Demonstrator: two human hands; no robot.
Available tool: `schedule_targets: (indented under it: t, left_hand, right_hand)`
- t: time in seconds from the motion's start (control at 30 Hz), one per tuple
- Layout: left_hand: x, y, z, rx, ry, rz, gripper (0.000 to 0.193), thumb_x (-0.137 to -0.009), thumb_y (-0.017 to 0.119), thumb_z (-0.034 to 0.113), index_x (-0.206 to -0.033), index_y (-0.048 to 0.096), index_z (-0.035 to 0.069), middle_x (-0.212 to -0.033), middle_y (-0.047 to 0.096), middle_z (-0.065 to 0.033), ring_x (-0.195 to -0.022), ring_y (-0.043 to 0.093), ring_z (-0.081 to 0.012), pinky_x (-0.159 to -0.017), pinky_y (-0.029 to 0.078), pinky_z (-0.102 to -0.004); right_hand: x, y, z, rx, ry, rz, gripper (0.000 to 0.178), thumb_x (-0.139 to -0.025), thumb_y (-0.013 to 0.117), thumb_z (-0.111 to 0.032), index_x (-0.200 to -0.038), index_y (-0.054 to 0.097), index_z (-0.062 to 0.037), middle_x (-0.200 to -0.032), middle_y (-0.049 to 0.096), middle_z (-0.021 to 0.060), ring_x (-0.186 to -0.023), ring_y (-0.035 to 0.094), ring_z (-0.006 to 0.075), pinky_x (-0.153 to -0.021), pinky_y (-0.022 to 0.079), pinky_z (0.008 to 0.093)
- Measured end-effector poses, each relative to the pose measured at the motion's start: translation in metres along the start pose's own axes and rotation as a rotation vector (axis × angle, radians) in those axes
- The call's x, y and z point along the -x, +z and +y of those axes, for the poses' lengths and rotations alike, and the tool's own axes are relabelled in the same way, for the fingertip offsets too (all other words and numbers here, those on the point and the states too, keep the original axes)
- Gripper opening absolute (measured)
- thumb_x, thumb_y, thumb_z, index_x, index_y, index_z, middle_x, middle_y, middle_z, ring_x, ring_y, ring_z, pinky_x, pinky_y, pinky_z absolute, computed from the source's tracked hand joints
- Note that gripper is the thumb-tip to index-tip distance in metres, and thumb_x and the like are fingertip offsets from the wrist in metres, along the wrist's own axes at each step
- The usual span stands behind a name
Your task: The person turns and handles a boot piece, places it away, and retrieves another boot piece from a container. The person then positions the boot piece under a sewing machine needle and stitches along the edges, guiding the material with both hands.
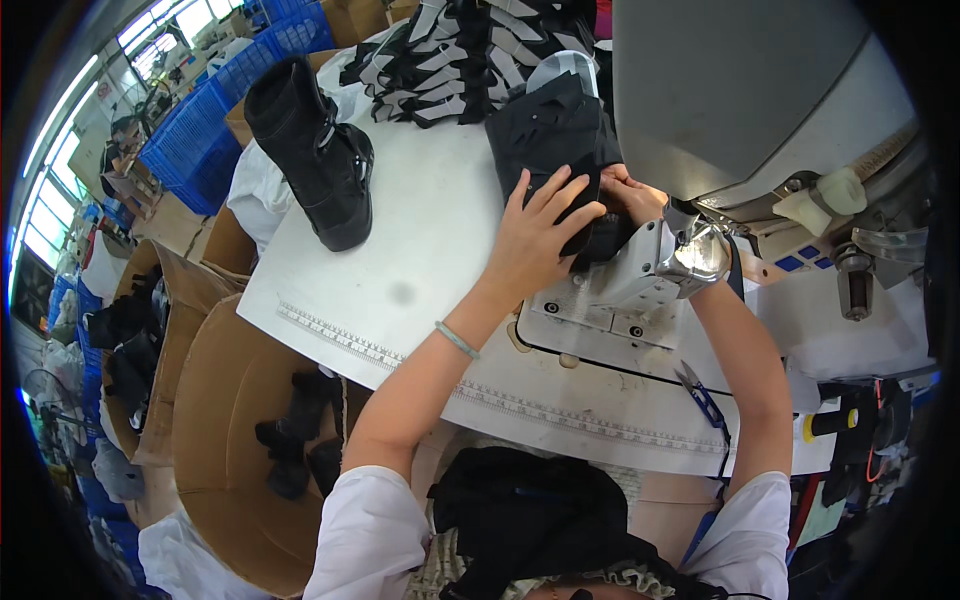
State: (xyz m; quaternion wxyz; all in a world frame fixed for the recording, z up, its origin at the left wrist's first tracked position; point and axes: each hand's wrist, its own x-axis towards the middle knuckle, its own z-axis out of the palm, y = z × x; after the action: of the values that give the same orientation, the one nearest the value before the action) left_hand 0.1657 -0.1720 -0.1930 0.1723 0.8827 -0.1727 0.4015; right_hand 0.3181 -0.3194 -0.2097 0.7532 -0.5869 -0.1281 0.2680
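A black boot upper [553, 130] lies by the sewing machine's post [640, 262], partly under the machine head. My left hand [540, 235] rests on its near part, palm down with the fingers stretched and spread. On the far side of the post, my right hand [637, 195] closes its fingers on the upper's right edge; the machine partly hides this hand. Light grey backing shows at the upper's far end. A finished-looking black boot [318, 160] with buckles stands to the left on the white table [420, 200].
A pile of black and grey cut pieces [450, 60] lies at the table's back. Blue-handled thread snips [703, 395] lie at front right. Cardboard boxes [215, 430] with black boots stand left, below blue crates [190, 160]. The grey machine arm [740, 90] overhangs the right.
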Motion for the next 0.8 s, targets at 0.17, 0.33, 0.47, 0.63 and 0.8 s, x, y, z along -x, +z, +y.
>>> schedule_targets:
  t: [0.17,0.33,0.47,0.63,0.8]
  left_hand:
    - [0.005,0.008,-0.003,0.058,0.008,0.017,0.068,-0.051,0.072,-0.007,-0.112,0.054,0.017,-0.129,0.047,-0.0068,-0.125,0.041,-0.0279,-0.104,0.031,-0.0507]
    - [0.009,0.011,-0.004,0.084,0.005,0.032,0.068,-0.05,0.07,-0.009,-0.113,0.056,0.015,-0.13,0.048,-0.0084,-0.124,0.041,-0.0299,-0.104,0.031,-0.049]
    - [0.014,0.012,-0.005,0.117,0.008,0.027,0.069,-0.049,0.069,-0.009,-0.112,0.057,0.014,-0.131,0.048,-0.0099,-0.125,0.041,-0.0303,-0.104,0.031,-0.0483]
    - [0.015,0.013,-0.006,0.11,0.052,0.003,0.072,-0.048,0.068,-0.01,-0.116,0.055,0.011,-0.131,0.048,-0.0109,-0.125,0.041,-0.0294,-0.104,0.031,-0.047]
    - [0.013,0.016,0.002,-0.01,0.031,0.001,0.063,-0.065,0.059,-0.006,-0.126,0.043,0.0,-0.13,0.046,-0.0109,-0.127,0.038,-0.0265,-0.107,0.026,-0.0465]
  right_hand:
    - [0.006,0.013,-0.006,0.041,-0.019,0.112,0.018,-0.086,0.061,-0.018,-0.091,0.065,-0.0015,-0.079,0.059,-0.0033,-0.071,0.054,0.0027,-0.068,0.044,0.0163]
    - [0.018,0.007,-0.003,0.338,-0.242,-0.04,0.017,-0.087,0.06,-0.016,-0.093,0.064,-0.0014,-0.081,0.059,-0.0026,-0.073,0.054,0.0032,-0.069,0.044,0.0167]
    - [0.016,-0.007,0.003,0.27,-0.457,-0.31,0.015,-0.087,0.059,-0.019,-0.086,0.063,-0.0057,-0.081,0.059,-0.0014,-0.074,0.054,0.003,-0.069,0.044,0.018]
    - [0.011,-0.006,-0.013,0.315,0.141,-0.219,0.026,-0.09,0.053,-0.03,-0.104,0.054,-0.0091,-0.096,0.054,0.0035,-0.09,0.054,0.0108,-0.086,0.043,0.0234]
    - [0.032,0.004,-0.032,0.306,-0.018,-0.253,0.028,-0.091,0.049,-0.031,-0.107,0.053,-0.0087,-0.099,0.054,0.0048,-0.093,0.053,0.0131,-0.087,0.043,0.0265]
